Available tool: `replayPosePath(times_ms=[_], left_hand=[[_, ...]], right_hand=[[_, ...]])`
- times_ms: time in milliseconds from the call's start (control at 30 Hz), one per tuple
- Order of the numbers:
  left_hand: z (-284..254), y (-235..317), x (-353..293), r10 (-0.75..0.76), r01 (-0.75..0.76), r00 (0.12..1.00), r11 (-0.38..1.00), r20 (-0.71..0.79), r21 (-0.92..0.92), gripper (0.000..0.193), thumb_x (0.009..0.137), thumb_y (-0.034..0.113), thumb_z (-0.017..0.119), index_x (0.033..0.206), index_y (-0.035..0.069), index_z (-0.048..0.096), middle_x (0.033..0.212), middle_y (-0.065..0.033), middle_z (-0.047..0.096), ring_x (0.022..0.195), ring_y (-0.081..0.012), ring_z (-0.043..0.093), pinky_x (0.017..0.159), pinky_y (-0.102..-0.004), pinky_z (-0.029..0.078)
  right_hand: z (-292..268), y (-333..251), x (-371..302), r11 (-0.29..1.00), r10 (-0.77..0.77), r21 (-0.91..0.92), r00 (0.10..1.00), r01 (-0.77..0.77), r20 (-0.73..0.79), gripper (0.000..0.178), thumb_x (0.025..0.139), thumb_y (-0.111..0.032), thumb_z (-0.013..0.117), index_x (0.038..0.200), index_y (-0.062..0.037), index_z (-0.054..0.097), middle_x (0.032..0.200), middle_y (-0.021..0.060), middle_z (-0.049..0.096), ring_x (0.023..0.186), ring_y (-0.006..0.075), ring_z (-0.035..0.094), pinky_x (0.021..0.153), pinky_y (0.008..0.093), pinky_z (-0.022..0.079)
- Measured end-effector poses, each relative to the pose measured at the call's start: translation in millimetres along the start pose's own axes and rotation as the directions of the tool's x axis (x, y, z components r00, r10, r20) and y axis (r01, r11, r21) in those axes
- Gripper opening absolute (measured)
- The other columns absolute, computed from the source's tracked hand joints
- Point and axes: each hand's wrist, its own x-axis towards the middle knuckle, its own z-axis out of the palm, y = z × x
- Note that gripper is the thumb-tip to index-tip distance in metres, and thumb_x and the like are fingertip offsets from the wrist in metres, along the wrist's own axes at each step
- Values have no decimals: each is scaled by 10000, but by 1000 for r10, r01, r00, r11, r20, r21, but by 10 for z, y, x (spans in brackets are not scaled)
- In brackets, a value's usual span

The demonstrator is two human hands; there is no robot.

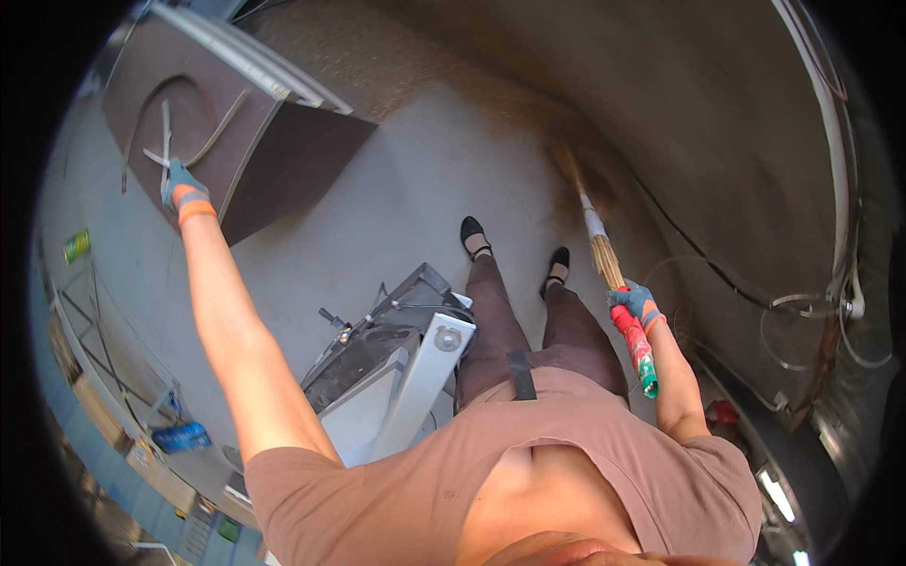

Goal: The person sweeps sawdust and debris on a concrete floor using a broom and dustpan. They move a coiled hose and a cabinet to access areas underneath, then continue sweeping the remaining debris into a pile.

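My right hand (640, 303), in a grey and orange glove, is closed around the handle of a broom (605, 259). Red and green wrapping covers its grip, and a white band binds the straw lower down. The broom's tip points to the floor beside the dark wall and is blurred. My left hand (184, 191), gloved alike, reaches out to the left over a brown panelled box (212, 80). Its fingers are closed on thin pale strips (167, 132), which stick up past the glove. A longer curved strip (219, 132) lies against the box's brown face, close to that hand.
Near my legs stands a grey metal machine (415, 377) with a black part and cables. A dark wall (736, 141) with hanging cables rises on the right. Brown dust (406, 47) lies on the far floor. At left are a blue bottle (181, 437) and a green-yellow can (76, 245).
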Motion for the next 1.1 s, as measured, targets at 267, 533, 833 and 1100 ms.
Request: replayPosePath(times_ms=[267,533,833,1100], left_hand=[[-2390,2108,-1456,-687,-86,726,-53,-26,-995,565,839,328,827,1182,-94,674,1140,-249,706,1048,-325,674,946,-437,522],[-5095,4924,-2895,227,140,973,-713,-38,-687,469,846,226,826,1211,-16,658,1174,-109,689,1046,-214,615,966,-367,490],[-7627,6265,-4542,802,669,597,-499,0,-551,196,886,211,745,1061,140,693,835,0,619,666,-134,521,594,-336,460],[-8419,7753,-4995,921,754,388,-293,39,-588,186,920,242,680,1082,158,646,964,-72,617,817,-207,571,677,-389,502]], right_hand=[[-618,795,-793,999,-2,-34,1000,1,-27,510,764,-226,790,1220,-45,651,915,111,717,808,195,672,769,344,545],[-972,2194,-1247,993,23,118,997,-14,-73,597,776,-255,795,1300,-29,619,868,106,694,773,185,646,744,331,535],[-714,3407,-1140,590,235,786,971,-183,49,424,833,-96,784,1226,-17,646,877,70,692,753,160,664,697,318,558],[-771,3101,-408,165,421,981,907,-104,25,177,823,-40,729,977,-47,642,761,48,634,625,159,610,576,327,525]])
